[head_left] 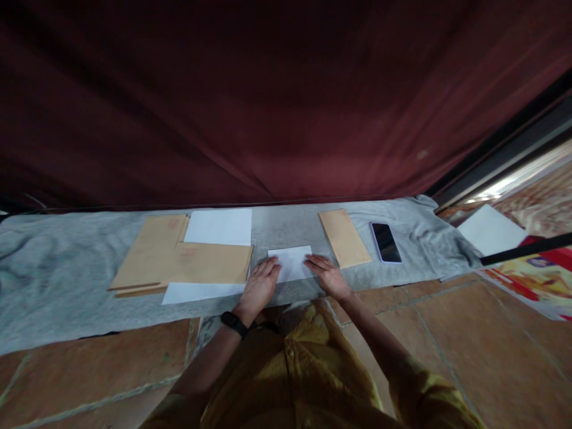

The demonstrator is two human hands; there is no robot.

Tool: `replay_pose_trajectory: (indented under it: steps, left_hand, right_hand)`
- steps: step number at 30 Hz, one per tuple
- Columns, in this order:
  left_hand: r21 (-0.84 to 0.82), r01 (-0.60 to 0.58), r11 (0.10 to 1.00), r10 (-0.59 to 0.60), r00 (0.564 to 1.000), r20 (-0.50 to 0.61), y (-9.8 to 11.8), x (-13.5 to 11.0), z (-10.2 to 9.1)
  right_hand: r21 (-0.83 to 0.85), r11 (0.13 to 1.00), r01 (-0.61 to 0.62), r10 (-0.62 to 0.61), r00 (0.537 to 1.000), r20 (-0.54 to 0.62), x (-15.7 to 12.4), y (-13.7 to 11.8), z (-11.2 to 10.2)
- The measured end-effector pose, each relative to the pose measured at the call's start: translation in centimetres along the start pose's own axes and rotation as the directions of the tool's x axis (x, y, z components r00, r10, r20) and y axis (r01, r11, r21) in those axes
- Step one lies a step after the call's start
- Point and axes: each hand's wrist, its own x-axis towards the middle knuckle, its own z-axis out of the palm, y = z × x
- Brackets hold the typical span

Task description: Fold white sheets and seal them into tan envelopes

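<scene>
A small white sheet of paper [292, 265], which looks folded, lies on the grey cloth in front of me. My left hand [263, 280] rests flat on its left edge, fingers stretched out; a dark band circles that wrist. On the paper's right edge lies my right hand [326, 274], its fingers also extended. Left of my left hand, a brown envelope [214, 263] lies across white sheets [220, 226] and a stack of larger brown envelopes [145, 250]. Right of my right hand is a single brown envelope [344, 238].
A phone [386, 242] lies on the grey cloth [58, 268] at the right. A dark red fabric [268, 119] rises behind the cloth-covered surface. On the tiled floor [469, 328] at far right are a red-and-yellow printed box [540, 277] and a white item [491, 229].
</scene>
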Motion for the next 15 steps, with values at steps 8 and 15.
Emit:
replay_pose_trajectory:
  steps: [8,15]
  left_hand:
    - [0.016,-0.035,0.999,0.036,0.999,-0.014,1.5,-0.3,0.9]
    - [0.084,0.011,0.996,-0.011,1.0,0.001,2.1,1.8,0.8]
  right_hand:
    - [0.107,0.988,-0.107,0.118,0.987,-0.107,2.0,-3.0,0.6]
    - [-0.114,0.975,-0.191,0.185,0.981,-0.063,3.2,-6.0,3.0]
